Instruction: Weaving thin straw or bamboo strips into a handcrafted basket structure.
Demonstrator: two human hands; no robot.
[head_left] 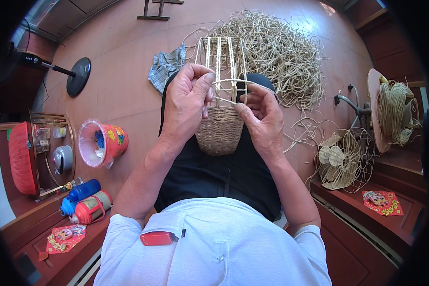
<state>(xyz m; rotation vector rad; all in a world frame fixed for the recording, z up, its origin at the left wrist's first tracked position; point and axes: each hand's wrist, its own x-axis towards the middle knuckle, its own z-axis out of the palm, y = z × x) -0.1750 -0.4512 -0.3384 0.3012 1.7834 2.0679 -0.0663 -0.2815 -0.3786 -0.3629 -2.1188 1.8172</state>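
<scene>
A half-woven straw basket rests between my knees on my dark trousers, its tightly woven part toward me. Bare frame ribs, wrapped in pale straw, stick out from it at the far side. A loop of twisted straw cord runs across the ribs just beyond the woven edge. My left hand is at the basket's left side, thumb and fingers pinched on the cord. On the right side, my right hand pinches the cord between thumb and forefinger, its other fingers curled.
Beyond the basket a big tangled heap of straw cord covers the floor. A checked cloth lies to its left. At left stand a lined red bucket and a fan base. Right are a wire fan frame and a cord coil.
</scene>
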